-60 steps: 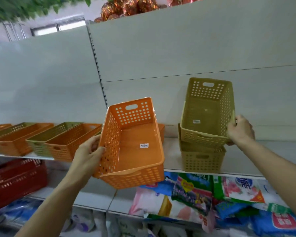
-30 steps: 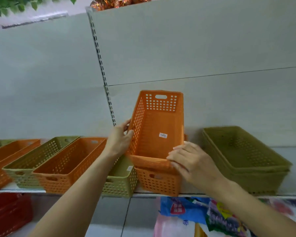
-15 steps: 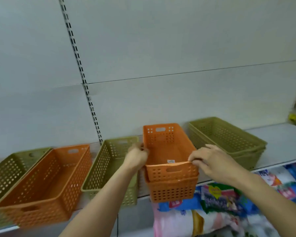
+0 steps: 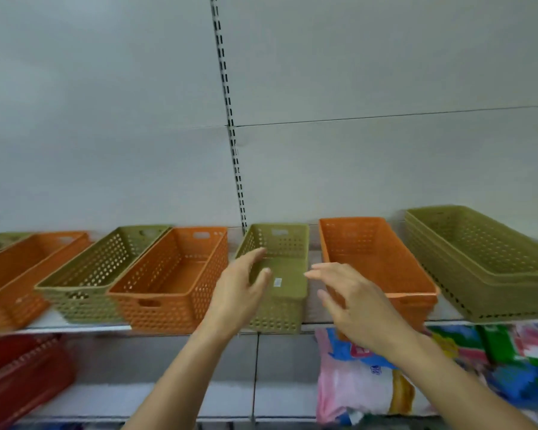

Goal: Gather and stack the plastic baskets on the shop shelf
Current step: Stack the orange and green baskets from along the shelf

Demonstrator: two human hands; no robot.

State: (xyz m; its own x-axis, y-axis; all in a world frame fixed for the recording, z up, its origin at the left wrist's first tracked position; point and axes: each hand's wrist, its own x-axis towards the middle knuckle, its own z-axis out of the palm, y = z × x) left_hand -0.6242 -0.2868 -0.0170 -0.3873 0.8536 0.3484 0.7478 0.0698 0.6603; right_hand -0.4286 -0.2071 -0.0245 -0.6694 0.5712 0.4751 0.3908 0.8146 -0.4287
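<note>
A single olive-green basket [image 4: 288, 243] stands at the middle of the white shelf [image 4: 75, 324]. My left hand [image 4: 242, 290] hovers open at its left rim, fingers spread, holding nothing. My right hand [image 4: 353, 302] is open just right of that basket, in front of the stacked orange baskets [image 4: 376, 259]. A stack of green baskets [image 4: 479, 265] sits at the far right. Left of centre stand an orange basket [image 4: 171, 280], a green basket [image 4: 97, 271] and another orange basket [image 4: 19, 274].
A slotted metal upright [image 4: 230, 125] runs down the grey back panel. Below the shelf lie red baskets [image 4: 19, 377] at the left and colourful packaged goods [image 4: 370, 380] at the right.
Both hands have let go of the orange stack and moved left to the single green basket. The view has shifted left, showing more baskets on that side.
</note>
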